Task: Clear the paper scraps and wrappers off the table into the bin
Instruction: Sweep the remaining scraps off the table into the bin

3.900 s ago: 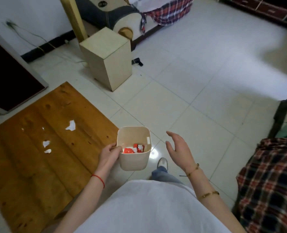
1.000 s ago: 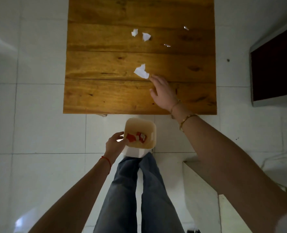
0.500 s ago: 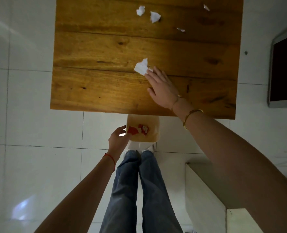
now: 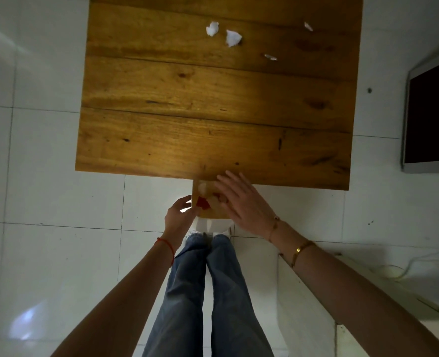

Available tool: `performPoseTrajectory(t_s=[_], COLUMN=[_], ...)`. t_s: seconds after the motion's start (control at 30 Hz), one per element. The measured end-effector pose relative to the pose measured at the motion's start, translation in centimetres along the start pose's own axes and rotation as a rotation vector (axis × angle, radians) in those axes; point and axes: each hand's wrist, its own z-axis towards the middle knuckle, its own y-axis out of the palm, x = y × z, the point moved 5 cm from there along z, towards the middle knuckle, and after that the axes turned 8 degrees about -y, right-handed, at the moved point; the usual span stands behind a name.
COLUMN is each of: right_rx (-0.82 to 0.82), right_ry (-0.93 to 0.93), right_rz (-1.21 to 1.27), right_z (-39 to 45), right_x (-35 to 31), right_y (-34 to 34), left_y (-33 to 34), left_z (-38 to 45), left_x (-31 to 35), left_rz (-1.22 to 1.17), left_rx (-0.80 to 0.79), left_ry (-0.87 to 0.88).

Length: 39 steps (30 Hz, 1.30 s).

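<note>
Small beige bin (image 4: 200, 188) at frame centre, just under the near edge of the wooden table (image 4: 213, 99), gripped at its left rim by the left hand (image 4: 179, 219), holding red wrappers (image 4: 203, 203) and pale scraps. Right hand (image 4: 244, 202) flat over the bin mouth, fingers straight and slightly spread, gripping nothing visible. Four white paper scraps (image 4: 232, 37) lying on the tabletop near the upper centre of the frame.

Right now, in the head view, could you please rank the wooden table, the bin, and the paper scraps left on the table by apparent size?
1. wooden table, by far the largest.
2. bin, partly hidden by the right hand and the table edge.
3. two white scraps, alike in size.
4. two slivers, smallest, too close to rank.
</note>
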Motion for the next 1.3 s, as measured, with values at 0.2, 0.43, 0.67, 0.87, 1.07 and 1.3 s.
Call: performPoseTrajectory(t_s=[0.2,0.43,0.67,0.87,1.07,1.3], right_rx=[0.201,0.338,0.43,0.539,0.622,0.734], right_ry=[0.215,0.311,0.483,0.611,0.752,0.927], right_rz=[0.068,0.176,0.248,0.278,0.261,0.254], right_z=[2.6,-0.3,-6.6,-12.1,-17.9,-23.5], right_x=[4.1,1.4,-2.7,-6.0,-8.6,-10.3], right_y=[-5.7,-8.0,-8.2,-11.4,-13.9,-15.5], left_y=[0.3,-0.2,-2.4,-3.9,-5.0,-3.4], left_z=[-0.7,-3.4,-8.6,-14.4,-18.9,-23.7], left_x=[0.1,-0.7,-0.2,2.6,5.2,9.2], left_rz=[0.039,0.063,0.064,0.129,0.199,0.323], left_rx=[0.004,-0.007,-0.003,0.015,-0.04,-0.104], left_ry=[0.016,-0.033,0.028,0.151,0.246,0.366])
